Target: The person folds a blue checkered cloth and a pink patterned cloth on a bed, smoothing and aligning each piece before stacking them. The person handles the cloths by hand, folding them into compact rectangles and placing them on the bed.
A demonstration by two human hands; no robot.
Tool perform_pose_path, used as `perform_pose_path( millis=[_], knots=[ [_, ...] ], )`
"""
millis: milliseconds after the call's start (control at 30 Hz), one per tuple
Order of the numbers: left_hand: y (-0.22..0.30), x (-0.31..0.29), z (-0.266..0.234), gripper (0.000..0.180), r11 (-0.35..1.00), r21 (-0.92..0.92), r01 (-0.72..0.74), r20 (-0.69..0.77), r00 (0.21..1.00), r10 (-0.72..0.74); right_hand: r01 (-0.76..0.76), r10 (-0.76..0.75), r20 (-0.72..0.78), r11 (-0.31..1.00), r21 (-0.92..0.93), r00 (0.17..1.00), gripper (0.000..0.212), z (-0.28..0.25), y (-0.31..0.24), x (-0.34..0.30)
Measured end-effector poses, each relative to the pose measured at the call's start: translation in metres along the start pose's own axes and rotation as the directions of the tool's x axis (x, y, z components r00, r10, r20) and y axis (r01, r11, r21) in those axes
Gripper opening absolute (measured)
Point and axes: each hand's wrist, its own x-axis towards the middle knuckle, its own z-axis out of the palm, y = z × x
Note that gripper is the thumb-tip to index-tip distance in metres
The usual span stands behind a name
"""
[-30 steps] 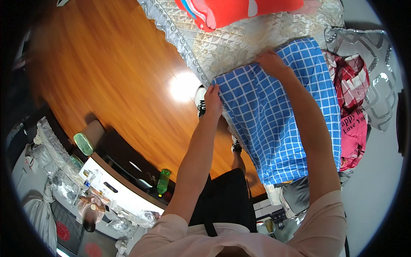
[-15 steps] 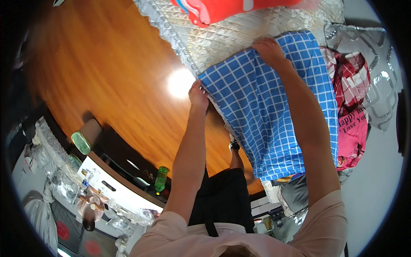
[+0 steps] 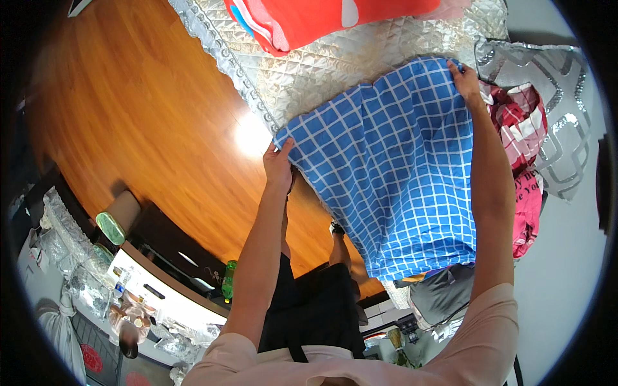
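Observation:
A blue cloth with a white check (image 3: 393, 167) lies spread over the edge of the bed, its surface rippled with soft folds. My left hand (image 3: 279, 166) pinches its far left corner at the side of the bed, thumb on top. At the far right corner, my right hand (image 3: 466, 82) grips the cloth with the thumb over the edge; the fingers beneath are partly hidden. Under the cloth is a cream quilted bedcover (image 3: 302, 80) with a silvery ruffled border.
A red folded blanket (image 3: 335, 22) rests farther up the bed. Red plaid and pink fabric (image 3: 524, 128) is heaped at the right, beside a grey patterned cushion (image 3: 560, 109). Wooden floor (image 3: 148, 109) stretches to the left. A white-topped cabinet (image 3: 161, 289) and a green bottle (image 3: 229, 281) are at lower left.
My right hand has moved right along the cloth's far edge, from its middle to the right corner. My left hand keeps the left corner. The cloth's far edge looks more stretched out.

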Motion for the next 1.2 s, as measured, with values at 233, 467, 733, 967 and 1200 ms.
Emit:
perform_pose_path(
  millis=[233,467,733,967,1200],
  knots=[
    [-0.009,0.032,0.001,0.013,0.998,0.033,-0.054,-0.150,0.987,0.058,0.025,-0.107,-0.337,0.971,-0.239,0.935,0.049,0.000,0.019,0.021],
    [-0.007,0.003,-0.002,0.043,0.353,0.822,-0.446,0.111,0.735,0.669,0.187,-0.571,-0.628,0.800,-0.570,0.528,0.038,0.048,-0.042,-0.047],
    [-0.038,-0.009,0.086,0.070,-0.431,0.461,-0.776,0.864,0.503,0.018,0.606,-0.645,0.013,0.712,-0.354,0.764,0.062,0.127,-0.054,-0.127],
    [-0.018,-0.006,0.043,0.089,-0.606,0.559,-0.566,0.764,0.636,0.109,0.080,-0.281,-0.227,0.774,-0.629,0.932,0.069,-0.001,0.021,-0.090],
    [0.034,0.015,0.069,0.085,-0.357,0.736,-0.575,0.646,0.754,0.118,0.493,-0.574,-0.108,0.772,-0.400,0.811,0.062,0.059,-0.032,-0.206]
  ],
)
